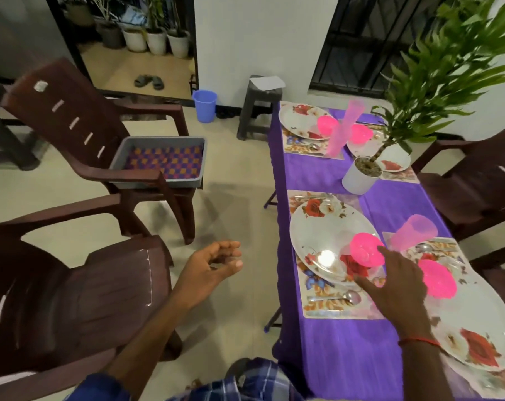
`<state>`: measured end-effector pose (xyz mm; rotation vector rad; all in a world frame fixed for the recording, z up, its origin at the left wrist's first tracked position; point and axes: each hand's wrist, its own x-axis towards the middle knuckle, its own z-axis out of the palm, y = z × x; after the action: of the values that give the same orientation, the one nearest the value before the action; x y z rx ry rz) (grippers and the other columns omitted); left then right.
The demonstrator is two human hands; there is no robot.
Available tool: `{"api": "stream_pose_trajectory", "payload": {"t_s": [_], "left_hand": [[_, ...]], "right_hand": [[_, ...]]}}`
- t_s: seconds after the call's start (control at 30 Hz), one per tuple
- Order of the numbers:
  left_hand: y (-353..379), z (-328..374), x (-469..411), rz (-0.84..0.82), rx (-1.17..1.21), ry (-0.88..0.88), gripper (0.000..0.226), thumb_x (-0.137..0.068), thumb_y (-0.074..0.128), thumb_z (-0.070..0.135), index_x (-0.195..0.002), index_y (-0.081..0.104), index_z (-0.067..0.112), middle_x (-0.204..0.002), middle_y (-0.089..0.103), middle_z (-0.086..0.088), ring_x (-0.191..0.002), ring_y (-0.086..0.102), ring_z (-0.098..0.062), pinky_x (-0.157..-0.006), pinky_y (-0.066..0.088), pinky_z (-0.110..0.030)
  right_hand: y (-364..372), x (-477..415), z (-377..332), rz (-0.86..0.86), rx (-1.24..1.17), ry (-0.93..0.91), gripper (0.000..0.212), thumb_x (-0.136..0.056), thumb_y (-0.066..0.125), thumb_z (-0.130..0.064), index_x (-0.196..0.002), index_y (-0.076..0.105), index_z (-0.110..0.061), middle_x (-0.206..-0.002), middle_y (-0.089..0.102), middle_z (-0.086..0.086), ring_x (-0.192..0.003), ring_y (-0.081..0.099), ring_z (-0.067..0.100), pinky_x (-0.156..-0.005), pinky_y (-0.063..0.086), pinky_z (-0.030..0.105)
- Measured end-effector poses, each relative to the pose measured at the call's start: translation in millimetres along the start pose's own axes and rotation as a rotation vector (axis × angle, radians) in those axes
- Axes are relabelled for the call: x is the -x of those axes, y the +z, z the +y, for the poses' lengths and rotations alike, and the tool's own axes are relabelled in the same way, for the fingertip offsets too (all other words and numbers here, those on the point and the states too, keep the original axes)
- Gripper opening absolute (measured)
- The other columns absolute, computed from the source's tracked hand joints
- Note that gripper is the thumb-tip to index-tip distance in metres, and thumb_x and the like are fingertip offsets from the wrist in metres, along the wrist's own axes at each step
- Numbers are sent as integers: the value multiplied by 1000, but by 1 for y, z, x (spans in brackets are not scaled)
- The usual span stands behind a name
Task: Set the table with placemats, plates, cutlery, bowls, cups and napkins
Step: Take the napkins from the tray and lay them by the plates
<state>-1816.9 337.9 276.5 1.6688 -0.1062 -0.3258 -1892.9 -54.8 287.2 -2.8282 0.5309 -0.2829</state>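
A purple-clothed table [341,351] carries several floral placemats with white flowered plates. On the near left plate [323,235] stands a pink bowl [367,250]. My right hand [396,287] reaches over that plate, index finger touching the bowl's rim, thumb spread, holding nothing. A pink cup [413,233] stands just behind the bowl. A spoon [338,298] lies on the placemat [323,311] by the plate. A second pink bowl [438,279] sits on the near right plate [477,322]. My left hand [213,264] hovers over the floor, fingers loosely curled, empty.
Two brown plastic chairs stand left of the table; the far one [80,117] holds a grey tray [161,160] lined with a checkered mat. A potted plant [361,175] sits mid-table. Far settings have plates, pink bowls and a tall pink cup [343,128]. A stool [260,108] and blue bin [205,105] stand beyond.
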Motion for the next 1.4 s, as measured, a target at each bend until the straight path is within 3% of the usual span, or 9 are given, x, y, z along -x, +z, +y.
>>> {"api": "stream_pose_trajectory", "payload": {"t_s": [0.2,0.3,0.5,0.63,0.7,0.97,1.1,1.27,1.4], "left_hand": [[-10,3,-41,16,-36,19,57,-70,80,59,-120,69,35,-115,74,11,-112,68,-12,-98,56,-46],[-17,3,-67,28,-90,19,66,-64,79,71,-120,68,38,-119,72,18,-107,67,0,-94,55,-36],[-46,8,-144,89,-354,22,66,-70,76,67,-130,57,48,-139,52,27,-135,44,-1,-110,39,-29],[-63,21,-196,173,-445,31,68,-79,84,47,-138,51,41,-143,39,30,-143,33,-6,-118,33,-34],[-69,26,-216,208,-472,13,69,-80,83,48,-138,45,46,-147,34,26,-145,28,-5,-119,30,-36],[-108,21,-258,310,-490,-77,116,-53,51,101,-149,41,37,-153,30,20,-142,24,-1,-116,30,-34],[-136,12,-301,340,-451,-94,86,-75,73,71,-147,41,36,-153,37,15,-138,33,-3,-116,37,-37],[-175,12,-363,360,-434,-137,94,-68,62,81,-147,40,35,-156,36,10,-146,31,-11,-118,37,-46],[-206,16,-406,355,-415,-122,79,-80,75,61,-147,41,35,-153,34,14,-146,28,-10,-119,35,-48]], "right_hand": [[23,-18,-95,-104,-175,-135,84,-79,77,-52,-149,37,-28,-149,45,8,-138,37,31,-112,35,53],[43,-41,-123,-173,-202,-159,83,-78,64,-65,-149,37,-33,-152,42,4,-141,32,27,-111,36,51],[80,-120,-177,-310,-228,-246,83,-84,60,-68,-153,24,-39,-162,24,-3,-151,12,22,-118,21,46],[93,-173,-215,-331,-231,-350,84,-79,42,-78,-152,27,-39,-160,27,-7,-150,16,20,-119,18,46],[98,-198,-230,-360,-258,-395,80,-84,49,-73,-152,26,-39,-161,24,-7,-151,12,18,-119,16,43],[126,-283,-288,-448,-233,-521,80,-89,56,-67,-155,20,-38,-164,18,-6,-152,4,17,-120,10,41],[147,-325,-321,-471,-200,-573,80,-89,56,-68,-154,19,-40,-164,17,-5,-153,2,17,-121,9,41],[169,-380,-365,-495,-172,-608,80,-88,53,-70,-154,18,-43,-164,17,-5,-152,2,17,-121,8,41],[180,-420,-405,-525,-150,-625,78,-89,54,-69,-154,20,-42,-165,15,-8,-152,1,15,-121,6,38]]}}
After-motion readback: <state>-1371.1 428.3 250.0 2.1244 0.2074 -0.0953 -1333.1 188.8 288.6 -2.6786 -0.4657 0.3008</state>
